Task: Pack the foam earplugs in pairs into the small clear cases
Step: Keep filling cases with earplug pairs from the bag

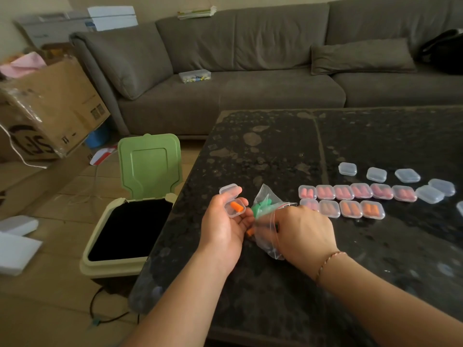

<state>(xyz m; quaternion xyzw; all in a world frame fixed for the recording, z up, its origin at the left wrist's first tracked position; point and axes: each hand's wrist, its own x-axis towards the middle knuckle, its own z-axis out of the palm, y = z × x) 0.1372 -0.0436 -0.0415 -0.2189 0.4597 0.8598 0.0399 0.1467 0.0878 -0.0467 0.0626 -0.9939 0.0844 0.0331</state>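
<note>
Near the left edge of the dark stone table (275,146), the left hand (225,226) curls round an open clear case (234,205) holding one orange earplug (237,207). The right hand (304,231) pinches a clear plastic bag (266,214) of green earplugs (261,208); filled cases (350,200) lie in rows beyond it.

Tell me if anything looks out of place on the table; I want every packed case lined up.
The leftmost filled clear case in the near row is half hidden behind the right hand and the clear plastic bag. The empty clear cases lie scattered, not in line.
</note>
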